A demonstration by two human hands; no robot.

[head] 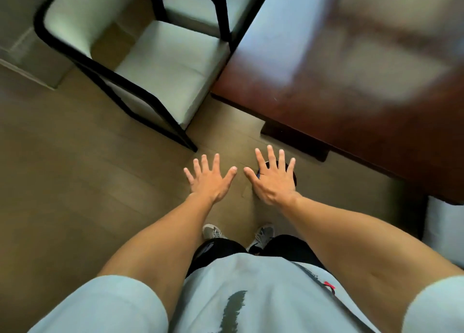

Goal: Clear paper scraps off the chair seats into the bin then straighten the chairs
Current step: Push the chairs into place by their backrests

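Both hands, left (211,180) and right (273,179), spread flat, holding nothing; chair (160,64) with black frame, pale seat beside brown surface (351,101).

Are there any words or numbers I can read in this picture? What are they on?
None: no word, number or sign can be read anywhere.
The shirt bears a dark brush-like mark and a small red mark, neither readable as letters.
The shoes show no readable brand.
The table and the chair are blurred, and no text shows on them.
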